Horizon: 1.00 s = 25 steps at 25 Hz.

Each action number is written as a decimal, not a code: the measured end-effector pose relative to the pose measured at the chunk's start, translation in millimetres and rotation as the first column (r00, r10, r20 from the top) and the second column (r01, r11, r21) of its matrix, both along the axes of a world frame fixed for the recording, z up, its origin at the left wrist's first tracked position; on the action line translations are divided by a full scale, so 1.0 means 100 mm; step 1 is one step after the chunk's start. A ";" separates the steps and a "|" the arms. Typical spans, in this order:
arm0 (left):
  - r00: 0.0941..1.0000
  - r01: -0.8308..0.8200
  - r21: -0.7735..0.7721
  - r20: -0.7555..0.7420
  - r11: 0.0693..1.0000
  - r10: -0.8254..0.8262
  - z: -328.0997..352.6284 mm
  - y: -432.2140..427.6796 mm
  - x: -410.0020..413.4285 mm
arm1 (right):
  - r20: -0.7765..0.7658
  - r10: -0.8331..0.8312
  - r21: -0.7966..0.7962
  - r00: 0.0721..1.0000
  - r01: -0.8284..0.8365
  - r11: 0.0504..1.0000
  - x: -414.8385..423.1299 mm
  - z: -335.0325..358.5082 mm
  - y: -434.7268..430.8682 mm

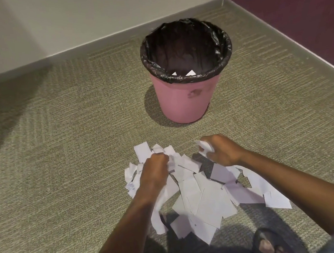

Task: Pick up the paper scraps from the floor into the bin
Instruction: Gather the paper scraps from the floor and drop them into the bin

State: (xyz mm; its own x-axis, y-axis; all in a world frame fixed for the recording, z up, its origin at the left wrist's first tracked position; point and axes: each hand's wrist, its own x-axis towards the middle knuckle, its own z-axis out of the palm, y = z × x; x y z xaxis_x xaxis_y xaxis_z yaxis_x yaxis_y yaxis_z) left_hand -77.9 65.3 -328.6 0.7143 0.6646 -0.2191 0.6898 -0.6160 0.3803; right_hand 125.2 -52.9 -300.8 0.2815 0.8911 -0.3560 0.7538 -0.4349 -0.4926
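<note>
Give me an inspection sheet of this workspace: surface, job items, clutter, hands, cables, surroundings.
Surface: greenish patterned carpet, shadowed at the left and under the person.
Job's things: pile of white paper scraps on the carpet in front of the person; pink bin with black liner stands upright beyond the pile, apart from it, a few white scraps visible inside.
Clutter: nothing seen beyond the scraps.
Grippers: left hand closed in a grip on scraps at the pile's far left; right hand closed on a crumpled wad.
Cables: nothing seen.
Surroundings: pale wall with grey baseboard, dark maroon wall at right; sandalled foot at the bottom edge.
</note>
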 end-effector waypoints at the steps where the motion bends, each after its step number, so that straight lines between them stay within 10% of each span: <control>1: 0.999 0.026 -0.016 0.041 1.000 -0.026 0.22 0.12 0.07 | -0.029 -0.024 0.059 0.999 0.026 0.998 0.02 0.14 0.02; 12: 0.745 -0.187 0.002 0.652 0.982 0.140 2.53 1.04 0.96 | 0.068 -0.145 0.641 0.987 0.068 0.764 0.51 2.05 0.74; 19: 0.819 -0.288 0.093 0.540 0.953 0.195 2.21 1.40 1.80 | 0.299 -0.144 0.528 0.943 -0.038 0.849 0.76 1.73 1.40; 25: 0.916 -0.055 0.060 0.400 0.997 0.026 1.93 1.42 1.82 | 0.297 -0.140 0.360 0.945 0.025 0.933 1.07 1.48 1.53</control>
State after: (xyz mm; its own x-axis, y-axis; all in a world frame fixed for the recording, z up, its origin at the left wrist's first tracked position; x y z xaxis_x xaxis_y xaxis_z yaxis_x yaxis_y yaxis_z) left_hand 104.2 207.7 -135.9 0.7051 0.6980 0.1253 0.5148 -0.6254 0.5864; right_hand 232.6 99.6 -153.0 0.4048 0.9101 0.0893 0.8624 -0.3475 -0.3681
